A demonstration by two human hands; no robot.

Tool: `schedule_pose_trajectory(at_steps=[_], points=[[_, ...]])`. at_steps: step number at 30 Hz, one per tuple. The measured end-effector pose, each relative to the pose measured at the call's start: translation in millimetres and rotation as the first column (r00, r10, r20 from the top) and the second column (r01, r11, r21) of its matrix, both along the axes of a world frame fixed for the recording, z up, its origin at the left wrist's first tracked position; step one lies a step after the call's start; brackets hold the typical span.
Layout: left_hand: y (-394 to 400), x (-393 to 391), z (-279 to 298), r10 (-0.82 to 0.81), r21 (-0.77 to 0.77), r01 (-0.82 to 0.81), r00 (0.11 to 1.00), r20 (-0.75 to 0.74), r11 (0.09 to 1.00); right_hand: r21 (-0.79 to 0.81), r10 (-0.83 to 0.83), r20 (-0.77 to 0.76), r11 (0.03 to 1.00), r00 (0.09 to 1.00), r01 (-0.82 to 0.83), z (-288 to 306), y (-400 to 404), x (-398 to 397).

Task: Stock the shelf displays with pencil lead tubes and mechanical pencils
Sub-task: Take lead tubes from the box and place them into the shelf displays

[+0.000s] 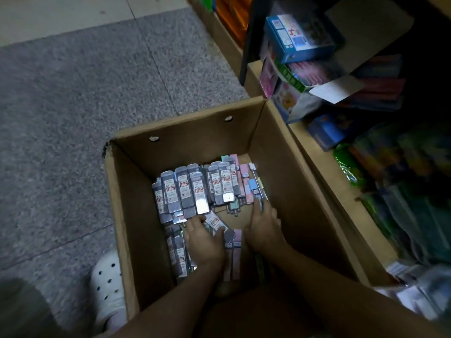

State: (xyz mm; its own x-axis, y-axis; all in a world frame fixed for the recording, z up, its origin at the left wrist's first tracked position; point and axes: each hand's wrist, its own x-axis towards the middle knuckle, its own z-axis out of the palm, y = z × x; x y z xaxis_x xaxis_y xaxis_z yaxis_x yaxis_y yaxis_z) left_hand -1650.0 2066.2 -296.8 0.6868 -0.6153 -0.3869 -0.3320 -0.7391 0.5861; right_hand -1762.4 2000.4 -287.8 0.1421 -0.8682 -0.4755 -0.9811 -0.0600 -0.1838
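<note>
Below us: we look down into an open cardboard box [136, 191] on a grey speckled floor [73, 93], with both our bare arms reaching inside.
Stock: grey pencil lead tubes [185, 191] lie in overlapping rows on the box bottom; pastel packs [242, 179], probably the mechanical pencils, lie along their right side.
Left hand: our left hand [203, 242] has its fingers curled round one lead tube [218, 225], tilted clear of the pile, thumb pressed against it.
Right hand: our right hand [263, 225] reaches with fingers fairly straight to a blue-tipped pack [255, 189] at the far right. We cannot tell whether it grips or only touches.
Shelving: crowded shelves [317, 152] of boxed goods stand just right of the box; nothing from the box is on them.
Nearby: a white perforated clog [108, 284] sits left of the box.
Risk: we judge the glossy tubes may slide off one another if we lift several together, spilling back and mixing leads with pencils.
Risk: dim light could make us misread sizes.
</note>
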Motion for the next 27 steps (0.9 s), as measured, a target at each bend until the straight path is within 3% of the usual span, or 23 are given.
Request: schedule_pose_trajectory(at_steps=[5, 9, 16, 22, 27], points=[[-11, -13, -1, 0.224, -0.033, -0.231, 0.964, -0.142, 0.972, -0.01, -0.155, 0.139, 0.987, 0.978, 0.158, 6, -6, 2], [-15, -24, 0, 0.311, 0.008, -0.318, 0.923, -0.228, 0.948, 0.016, -0.263, 0.209, 0.964, 0.942, 0.266, 3, -15, 5], [-15, -28, -7, 0.173, -0.028, -0.182, 0.965, -0.196, 0.983, 0.066, -0.437, 0.321, 0.895, 0.84, 0.441, -8, -18, 5], [-25, -29, -9, 0.179, -0.029, -0.19, 0.959, -0.221, 0.981, 0.149, -0.539, 0.411, 0.835, 0.735, 0.529, -13, -23, 8], [-17, -22, 2, 0.093, -0.128, -0.116, 0.981, -0.17, 0.985, 0.178, -0.538, 0.434, 0.838, 0.723, 0.516, -15, -26, 9]])
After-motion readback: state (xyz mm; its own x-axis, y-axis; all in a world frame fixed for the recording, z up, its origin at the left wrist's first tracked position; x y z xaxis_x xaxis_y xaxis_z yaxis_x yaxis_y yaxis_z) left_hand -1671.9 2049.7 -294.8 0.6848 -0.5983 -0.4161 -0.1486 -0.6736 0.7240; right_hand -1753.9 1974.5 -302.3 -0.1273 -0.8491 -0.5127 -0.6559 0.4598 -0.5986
